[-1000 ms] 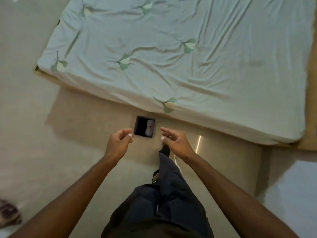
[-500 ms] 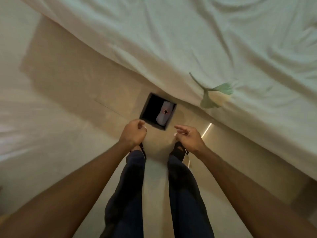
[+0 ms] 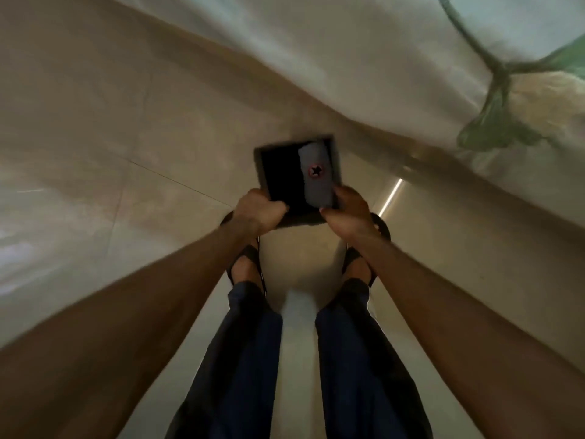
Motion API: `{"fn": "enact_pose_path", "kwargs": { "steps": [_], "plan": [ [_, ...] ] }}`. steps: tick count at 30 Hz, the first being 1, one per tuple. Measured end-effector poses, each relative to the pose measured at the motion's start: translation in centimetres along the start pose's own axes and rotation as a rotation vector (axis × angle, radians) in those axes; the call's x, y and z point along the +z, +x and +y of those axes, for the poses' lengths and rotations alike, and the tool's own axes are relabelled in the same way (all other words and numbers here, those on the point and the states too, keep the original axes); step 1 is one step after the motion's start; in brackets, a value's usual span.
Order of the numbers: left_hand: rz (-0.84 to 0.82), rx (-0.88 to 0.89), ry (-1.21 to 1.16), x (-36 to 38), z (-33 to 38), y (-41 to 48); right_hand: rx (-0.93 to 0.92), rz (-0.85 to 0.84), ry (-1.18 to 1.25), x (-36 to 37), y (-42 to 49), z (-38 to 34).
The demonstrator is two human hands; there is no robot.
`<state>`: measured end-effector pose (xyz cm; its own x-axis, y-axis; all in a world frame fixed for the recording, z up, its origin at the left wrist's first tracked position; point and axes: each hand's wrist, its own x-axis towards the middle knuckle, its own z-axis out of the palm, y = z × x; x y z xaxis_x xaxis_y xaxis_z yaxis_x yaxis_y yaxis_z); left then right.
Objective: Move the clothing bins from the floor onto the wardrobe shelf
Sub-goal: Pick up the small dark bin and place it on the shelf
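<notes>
We are gripping the near corners of the dark clothing bin (image 3: 286, 182) with our left hand (image 3: 258, 213) and right hand (image 3: 348, 213), both closing on its rim, just above our sandalled feet. It is sitting at floor level; whether it is lifting, we cannot tell. The grey folded garment (image 3: 316, 175) may be tipping out if the soft rim buckles. The tiled floor (image 3: 95, 153) is running under the bed (image 3: 380, 58).

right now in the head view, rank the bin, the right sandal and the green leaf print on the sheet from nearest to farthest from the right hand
1. Bin: in the right hand's grip at its near right corner.
2. Right sandal: on the floor just beneath that hand.
3. Green leaf print: on the bed sheet, up and to the right, clearly farthest.
</notes>
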<state>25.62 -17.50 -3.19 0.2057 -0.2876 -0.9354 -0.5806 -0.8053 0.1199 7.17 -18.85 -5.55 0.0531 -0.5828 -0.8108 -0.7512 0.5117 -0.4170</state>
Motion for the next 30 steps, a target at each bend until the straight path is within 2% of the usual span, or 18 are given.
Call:
{"fn": "enact_pose_path", "kwargs": {
  "steps": [2, 3, 4, 7, 9, 13, 17, 22, 25, 30],
  "plan": [
    [-0.139, -0.066, -0.031, 2.0, -2.1, 0.5, -0.032, 0.018, 0.0, -0.8, -0.2, 0.9],
    [-0.139, -0.054, 0.023, 2.8, -3.0, 0.9, -0.015, -0.003, -0.011, -1.2, -0.5, 1.3],
    [-0.114, -0.035, 0.072, 3.5, -3.7, 1.3, 0.017, -0.022, -0.009, -1.6, -0.7, 2.0],
    [0.1, 0.097, 0.194, 2.1, -1.8, -1.2, 0.095, -0.089, -0.033, -1.6, -1.0, 3.9],
    [0.155, 0.065, 0.292, 1.3, -0.8, -1.2, 0.134, -0.126, -0.089, -1.2, -1.0, 4.3],
    [-0.036, 0.07, 0.301, 0.5, 0.0, 1.8, 0.245, -0.194, -0.053, 1.1, 1.6, 7.0],
    [-0.1, 0.132, 0.308, 0.3, 1.3, 3.6, 0.33, -0.206, -0.079, 2.9, 3.3, 8.5],
    [-0.074, 0.184, 0.3, 0.3, 2.3, 0.7, 0.28, -0.097, -0.064, 1.5, 1.0, 8.2],
    [-0.049, 0.187, 0.257, -0.6, 2.2, -3.9, 0.209, -0.054, -0.11, 0.3, -2.4, 7.3],
    [-0.081, 0.292, 0.347, -3.3, 2.9, -15.9, 0.052, -0.022, -0.1, -5.4, -15.3, 2.3]
  ]
}}
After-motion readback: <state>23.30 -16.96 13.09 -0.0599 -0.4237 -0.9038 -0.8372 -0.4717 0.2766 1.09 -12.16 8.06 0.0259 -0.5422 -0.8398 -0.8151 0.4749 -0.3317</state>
